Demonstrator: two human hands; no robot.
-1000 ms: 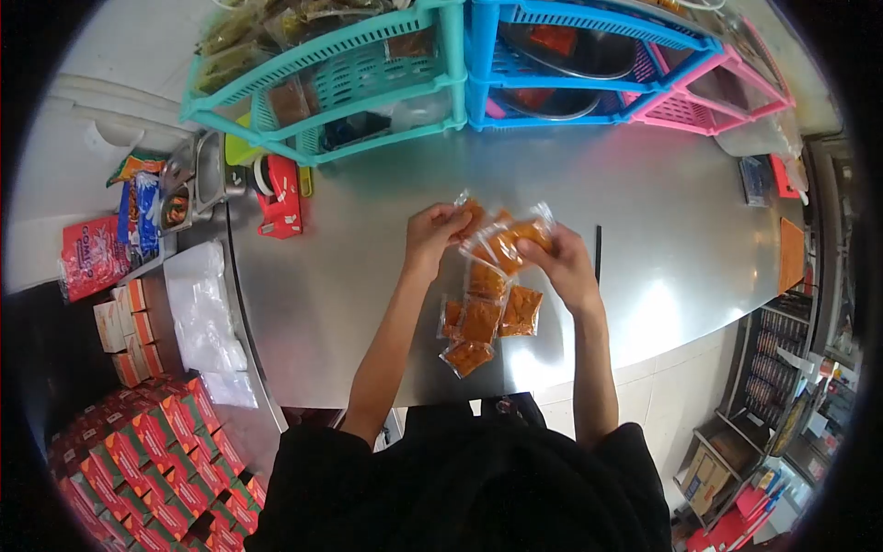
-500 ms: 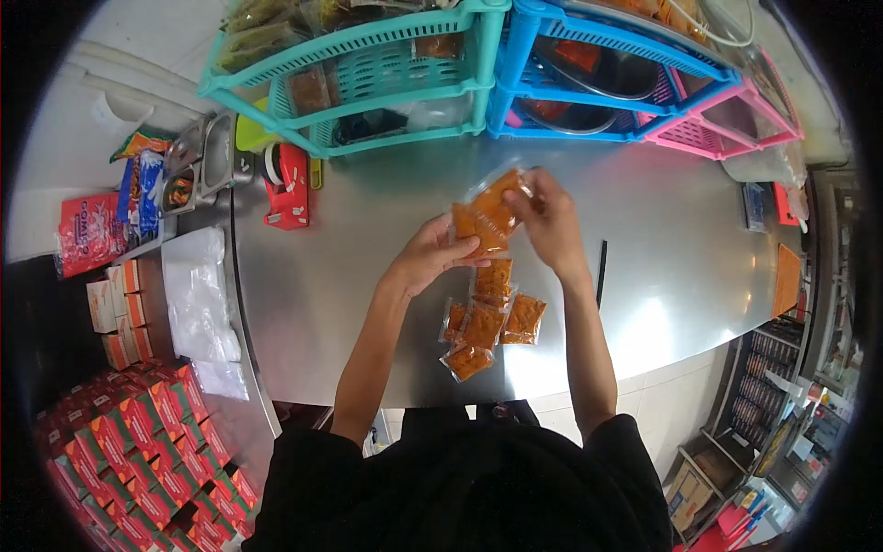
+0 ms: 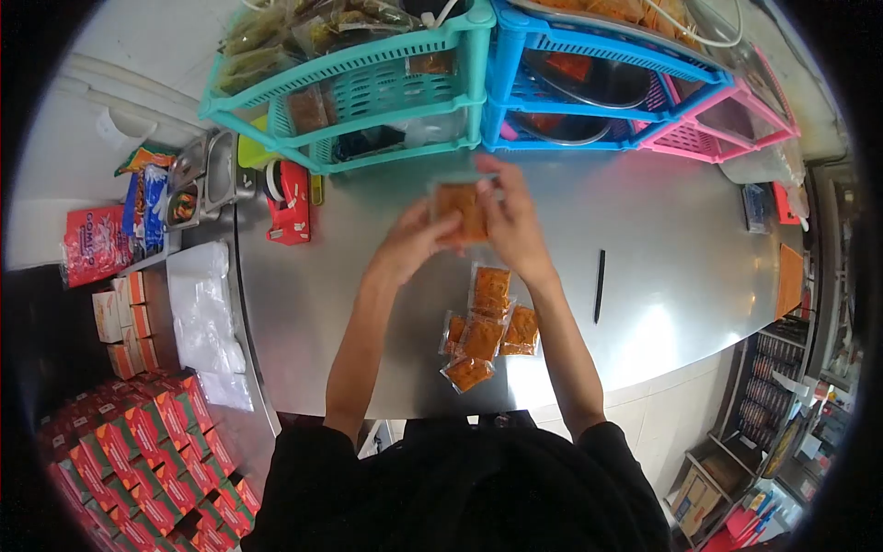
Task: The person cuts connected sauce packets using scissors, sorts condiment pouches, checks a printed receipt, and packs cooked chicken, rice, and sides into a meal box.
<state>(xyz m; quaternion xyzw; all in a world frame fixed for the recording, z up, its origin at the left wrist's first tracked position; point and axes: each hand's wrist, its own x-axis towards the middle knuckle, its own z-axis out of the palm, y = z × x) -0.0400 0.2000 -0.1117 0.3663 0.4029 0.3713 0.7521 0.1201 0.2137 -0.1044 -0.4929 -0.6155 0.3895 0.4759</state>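
Our left hand (image 3: 412, 243) grips the held packets (image 3: 471, 221) from the left, thumb across the face, while our right hand (image 3: 518, 228) closes thumb and fingers on the right edge; motion blur leaves us unable to tell how many there are. Between our palms, above the steel table (image 3: 303, 304), they present a broad side to us, the long axis appearing to run away from our body.

Closer to our body, beyond the heels of our hands, lie the loose packets (image 3: 482, 339) in an overlapping cluster. Its far packet (image 3: 492, 283) points lengthwise toward the held ones, and our right hand is the nearer of the two; our right forearm passes just beside the cluster. A thin black stick (image 3: 600, 287) lies to the right of that arm, and the teal rack (image 3: 386, 87) and blue rack (image 3: 607, 46) line the table's far side.
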